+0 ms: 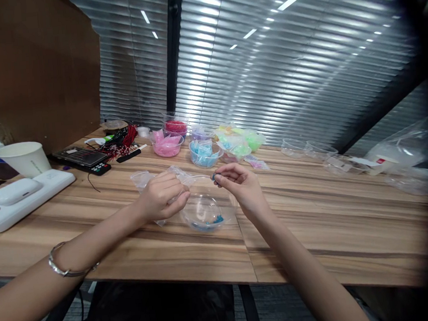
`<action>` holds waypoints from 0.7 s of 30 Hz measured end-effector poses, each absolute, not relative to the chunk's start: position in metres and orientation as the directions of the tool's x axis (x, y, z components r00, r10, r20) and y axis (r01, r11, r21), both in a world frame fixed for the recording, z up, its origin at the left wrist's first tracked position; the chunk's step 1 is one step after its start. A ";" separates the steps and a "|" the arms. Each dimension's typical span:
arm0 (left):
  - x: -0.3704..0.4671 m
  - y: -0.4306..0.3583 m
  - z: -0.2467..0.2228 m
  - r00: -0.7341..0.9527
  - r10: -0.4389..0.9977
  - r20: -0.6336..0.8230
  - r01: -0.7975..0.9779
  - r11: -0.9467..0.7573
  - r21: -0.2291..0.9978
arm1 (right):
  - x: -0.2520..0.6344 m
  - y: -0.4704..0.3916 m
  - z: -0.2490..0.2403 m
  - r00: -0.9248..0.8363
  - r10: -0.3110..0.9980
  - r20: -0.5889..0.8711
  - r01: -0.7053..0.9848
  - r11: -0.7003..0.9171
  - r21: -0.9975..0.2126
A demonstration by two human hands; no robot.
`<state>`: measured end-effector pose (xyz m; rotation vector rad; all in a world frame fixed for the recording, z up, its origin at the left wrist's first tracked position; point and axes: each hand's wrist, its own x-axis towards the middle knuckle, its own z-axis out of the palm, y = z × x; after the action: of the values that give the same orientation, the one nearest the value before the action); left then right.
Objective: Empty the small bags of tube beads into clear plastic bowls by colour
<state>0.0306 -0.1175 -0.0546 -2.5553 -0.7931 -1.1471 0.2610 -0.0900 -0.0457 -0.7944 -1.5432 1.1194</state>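
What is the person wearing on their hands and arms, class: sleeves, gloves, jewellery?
The left hand and right hand both lack gloves, and no sleeves show on either forearm. A thin, silver-coloured bracelet with a open-looking, shaped band circles the left forearm. No watch or bracelet shows on the right.

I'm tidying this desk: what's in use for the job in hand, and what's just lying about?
Apparently in use:
small blue item in the right hand
clear bowl holding blue pieces
clear bag by left hand

Apparently just lying about:
paper cup
remote
white case
cardboard
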 end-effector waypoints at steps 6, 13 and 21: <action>0.029 -0.118 -0.052 0.416 0.431 0.801 0.521 -0.835 0.178 | 0.256 -0.089 -0.051 -0.268 0.916 0.299 -0.071 0.291 -0.954; 0.029 -0.122 -0.052 0.282 0.684 0.673 0.418 -0.719 0.556 | 0.252 -0.093 -0.052 -0.328 0.914 0.239 -0.082 0.225 -0.971; 0.034 -0.115 -0.054 0.178 0.891 0.418 0.035 -0.431 0.902 | 0.255 -0.092 -0.052 -0.335 0.909 0.246 -0.118 0.218 -0.969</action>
<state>0.0343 -0.1154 -0.0542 -2.8340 -1.5272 -2.3140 0.2546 -0.0918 -0.0525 -0.7836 -1.5044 1.3097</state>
